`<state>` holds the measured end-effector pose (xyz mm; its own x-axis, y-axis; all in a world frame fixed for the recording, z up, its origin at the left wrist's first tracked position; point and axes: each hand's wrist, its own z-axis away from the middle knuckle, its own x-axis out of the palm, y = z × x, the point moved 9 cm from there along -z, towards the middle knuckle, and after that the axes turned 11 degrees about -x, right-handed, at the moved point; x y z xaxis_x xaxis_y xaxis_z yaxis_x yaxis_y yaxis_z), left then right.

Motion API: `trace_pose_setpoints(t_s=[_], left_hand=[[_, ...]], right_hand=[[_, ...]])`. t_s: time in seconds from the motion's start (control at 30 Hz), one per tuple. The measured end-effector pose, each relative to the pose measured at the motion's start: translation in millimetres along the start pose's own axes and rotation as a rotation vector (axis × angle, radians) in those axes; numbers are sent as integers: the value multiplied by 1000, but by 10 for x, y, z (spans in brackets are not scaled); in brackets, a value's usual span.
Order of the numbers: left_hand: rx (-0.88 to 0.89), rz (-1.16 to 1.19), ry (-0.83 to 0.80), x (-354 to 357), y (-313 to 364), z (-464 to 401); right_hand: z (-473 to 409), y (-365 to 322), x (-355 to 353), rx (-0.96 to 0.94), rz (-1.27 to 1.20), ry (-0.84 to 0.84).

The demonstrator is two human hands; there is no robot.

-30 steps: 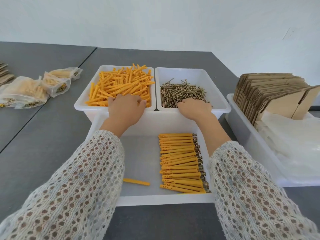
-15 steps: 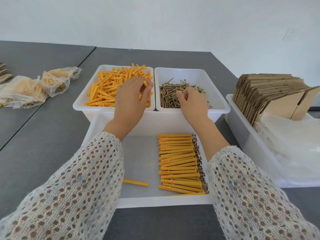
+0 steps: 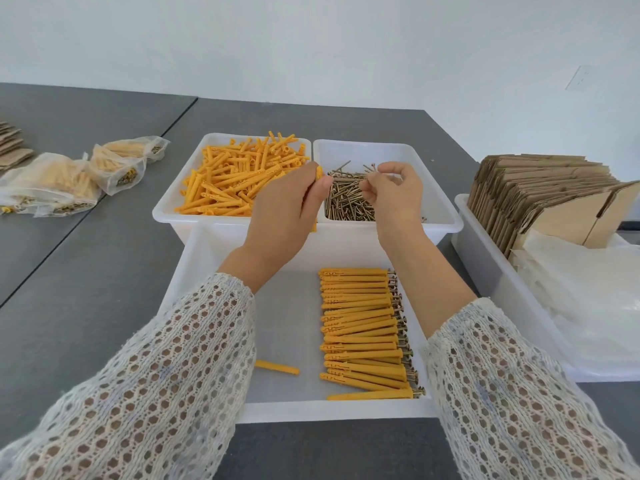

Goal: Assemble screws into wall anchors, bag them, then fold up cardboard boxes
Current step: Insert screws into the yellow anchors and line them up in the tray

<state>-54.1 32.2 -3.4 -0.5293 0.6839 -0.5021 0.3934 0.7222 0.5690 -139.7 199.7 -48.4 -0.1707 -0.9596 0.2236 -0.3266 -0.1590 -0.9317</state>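
Orange plastic wall anchors [image 3: 239, 181] lie heaped in the far-left white bin [image 3: 166, 216], and brass-coloured screws [image 3: 349, 199] are piled in the white bin [image 3: 446, 220] touching its right side. The left hand [image 3: 287, 209] is raised over the seam between these two bins, its fingers curled round one orange anchor [image 3: 319, 173] whose tip pokes up above the thumb. The right hand [image 3: 394, 192] hovers over the screw pile, thumb and forefinger pinching a single screw [image 3: 372, 169] by its shaft, the remaining fingers loosely curled. The two hands are near each other but apart.

In the near white tray [image 3: 207, 271] a neat row of assembled anchors [image 3: 363, 334], each with a screw head showing at its right end, lies along the right side; one loose anchor [image 3: 277, 368] lies alone near the tray's middle. On the grey table [image 3: 86, 271] at far left sit clear filled bags [image 3: 69, 178] of anchors; any print on them is too small to read. At right, a white bin [image 3: 485, 271] holds flat cardboard box blanks [image 3: 540, 195] stood on edge and a stack of clear plastic bags [image 3: 581, 299] in front of them. No readable labels or brand marks show anywhere.
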Motion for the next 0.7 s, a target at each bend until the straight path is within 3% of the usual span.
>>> trace_pose_setpoints(t_s=[0.1,0.17,0.4,0.7], left_hand=[[-88,124,46,-43,-49,-11],[-161,229,65,-50,-113,-18],[-415,408,-32,117,-441,-32],[-336,238,-258,396,-423,-77]], right_hand=[[78,205,68,303,-516,77],[99,268,90,399,-687,106],[28,354,155,395,-650,35],[-27,330,264,357,-544,-176]])
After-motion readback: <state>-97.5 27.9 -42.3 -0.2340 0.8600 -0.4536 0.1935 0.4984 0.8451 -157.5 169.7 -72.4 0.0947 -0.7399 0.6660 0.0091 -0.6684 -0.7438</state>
